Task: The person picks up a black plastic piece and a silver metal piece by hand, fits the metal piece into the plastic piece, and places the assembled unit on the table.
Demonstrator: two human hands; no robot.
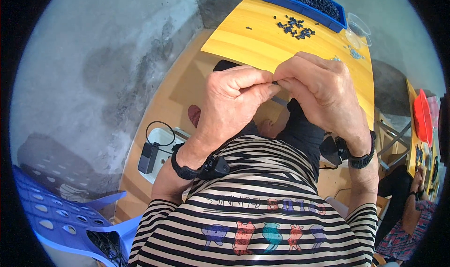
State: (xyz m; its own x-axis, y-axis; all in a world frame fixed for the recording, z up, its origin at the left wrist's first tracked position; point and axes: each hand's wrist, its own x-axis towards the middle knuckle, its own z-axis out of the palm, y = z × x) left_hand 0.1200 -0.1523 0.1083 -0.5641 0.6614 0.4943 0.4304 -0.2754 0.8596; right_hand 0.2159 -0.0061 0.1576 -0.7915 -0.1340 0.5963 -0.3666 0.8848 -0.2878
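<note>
In front of my chest, over the near edge of the table, my left hand (234, 100) and my right hand (323, 91) meet fingertip to fingertip. Both are closed in a pinch. Between the tips shows a small black piece (275, 82), mostly covered by the fingers; its exact kind is too small to make out. Beyond the hands, a loose group of short black cylinder-like pieces (295, 28) lies on the yellow table (234, 34). Small pale-blue bits (354, 52) are scattered to its right.
A blue tray (304, 7) full of black pieces stands at the table's far side, with a clear plastic tub (358, 30) beside it. A blue plastic chair (70, 220) is at lower left, near a white bin (161, 161). Another person's arm (412, 215) and a red basin (423, 117) are at right.
</note>
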